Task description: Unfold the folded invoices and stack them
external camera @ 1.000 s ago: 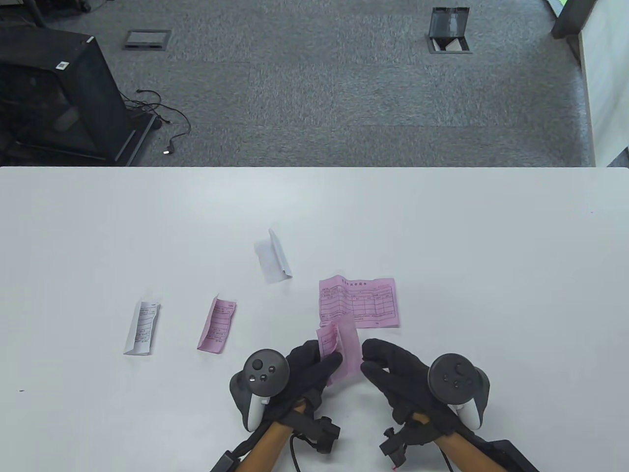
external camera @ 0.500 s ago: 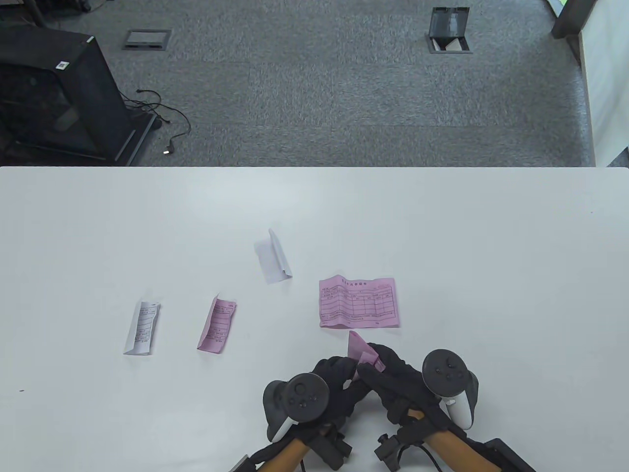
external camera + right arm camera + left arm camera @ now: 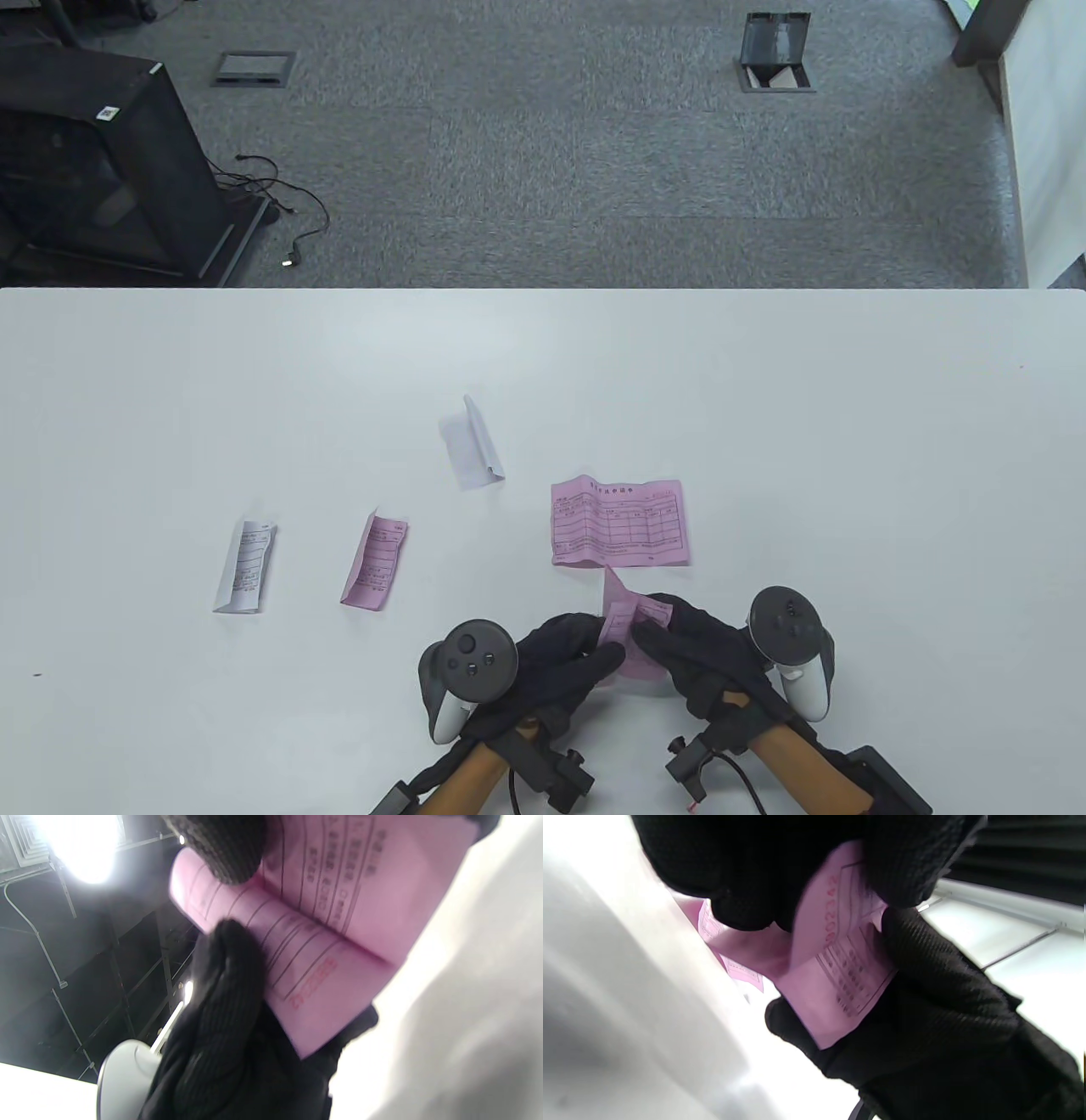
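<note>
Both hands hold one partly unfolded pink invoice (image 3: 628, 624) just above the table near its front edge. My left hand (image 3: 585, 658) grips its left side and my right hand (image 3: 657, 637) grips its right side. The sheet shows close up in the left wrist view (image 3: 835, 971) and the right wrist view (image 3: 331, 942), still creased, with gloved fingers pinching it. An unfolded pink invoice (image 3: 618, 522) lies flat just beyond the hands. A folded pink invoice (image 3: 374, 563), a folded white invoice (image 3: 245, 566) and another folded white invoice (image 3: 472, 442) lie to the left.
The white table (image 3: 806, 424) runs to a far edge, with grey carpet beyond. A black cabinet (image 3: 93, 161) with cables stands on the floor at the far left.
The left hand carried the folded pink invoice toward the right hand. Both hands now hold it and have opened it part way, moving slightly apart.
</note>
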Motion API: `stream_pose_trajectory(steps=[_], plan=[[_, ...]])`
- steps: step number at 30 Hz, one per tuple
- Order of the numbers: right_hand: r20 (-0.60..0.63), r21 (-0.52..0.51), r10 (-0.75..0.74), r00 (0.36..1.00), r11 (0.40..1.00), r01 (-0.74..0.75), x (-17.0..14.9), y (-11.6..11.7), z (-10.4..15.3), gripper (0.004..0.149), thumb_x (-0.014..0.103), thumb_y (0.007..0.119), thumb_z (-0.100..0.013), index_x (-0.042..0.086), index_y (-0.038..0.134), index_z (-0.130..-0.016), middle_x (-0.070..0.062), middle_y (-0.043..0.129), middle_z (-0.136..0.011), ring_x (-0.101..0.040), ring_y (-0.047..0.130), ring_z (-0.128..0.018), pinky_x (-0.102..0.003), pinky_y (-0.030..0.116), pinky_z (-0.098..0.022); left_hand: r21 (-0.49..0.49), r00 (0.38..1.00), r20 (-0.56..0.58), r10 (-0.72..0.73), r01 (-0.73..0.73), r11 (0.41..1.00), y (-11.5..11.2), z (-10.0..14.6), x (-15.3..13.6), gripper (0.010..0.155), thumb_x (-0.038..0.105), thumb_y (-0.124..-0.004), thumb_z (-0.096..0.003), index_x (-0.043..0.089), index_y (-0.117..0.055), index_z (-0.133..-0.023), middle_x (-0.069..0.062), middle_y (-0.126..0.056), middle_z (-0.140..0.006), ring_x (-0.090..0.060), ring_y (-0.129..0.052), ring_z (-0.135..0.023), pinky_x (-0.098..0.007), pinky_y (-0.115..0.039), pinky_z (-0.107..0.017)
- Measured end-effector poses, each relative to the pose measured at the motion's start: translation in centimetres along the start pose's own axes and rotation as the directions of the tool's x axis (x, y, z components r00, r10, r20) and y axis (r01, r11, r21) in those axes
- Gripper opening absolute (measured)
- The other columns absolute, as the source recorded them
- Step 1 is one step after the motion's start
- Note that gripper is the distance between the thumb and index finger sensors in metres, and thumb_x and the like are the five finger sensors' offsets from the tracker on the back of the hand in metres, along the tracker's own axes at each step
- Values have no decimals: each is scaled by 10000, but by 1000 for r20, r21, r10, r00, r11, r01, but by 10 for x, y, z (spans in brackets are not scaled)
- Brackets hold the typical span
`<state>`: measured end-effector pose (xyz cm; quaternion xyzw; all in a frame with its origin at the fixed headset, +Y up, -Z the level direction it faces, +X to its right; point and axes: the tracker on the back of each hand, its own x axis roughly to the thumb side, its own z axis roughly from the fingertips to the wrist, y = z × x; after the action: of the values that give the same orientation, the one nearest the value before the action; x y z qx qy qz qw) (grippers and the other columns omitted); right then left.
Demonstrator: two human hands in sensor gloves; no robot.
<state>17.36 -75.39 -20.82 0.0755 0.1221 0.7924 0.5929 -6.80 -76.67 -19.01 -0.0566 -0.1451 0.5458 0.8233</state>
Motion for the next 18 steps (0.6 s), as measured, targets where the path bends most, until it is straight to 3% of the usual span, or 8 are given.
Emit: stream_pose_trajectory(steps=[6,14,18], plan=[[-28,-158,204,979,966,-206,2,-29,-4,405,372,726,-515,164,769,-860,-59,916,-734,-326,905,-644,-586,635,-620,90,984,-164,-72,87,992,23,3,-4,408,361,-871,-506,213,-810,-881,-99,-954,-776,-317,-935,-668,-391,-819,-439],[-91,-201,402,911,888,-413,-4,-40,-9,394,418,766,-493,164,817,-791,-46,947,-623,-288,931,-532,-559,671,-598,76,932,-353,-86,120,990,36,2,-15,412,341,-892,-491,167,-839,-861,-106,-1006,-673,-284,-985,-522,-345,-840,-322],[-125,-158,564,816,801,-578,-6,-31,-12,388,441,781,-485,168,842,-754,-41,956,-576,-279,938,-486,-550,683,-587,3,877,-404,-261,287,958,32,0,-13,453,325,-892,-493,132,-807,-895,-115,-995,-671,-294,-976,-515,-352,-830,-320]])
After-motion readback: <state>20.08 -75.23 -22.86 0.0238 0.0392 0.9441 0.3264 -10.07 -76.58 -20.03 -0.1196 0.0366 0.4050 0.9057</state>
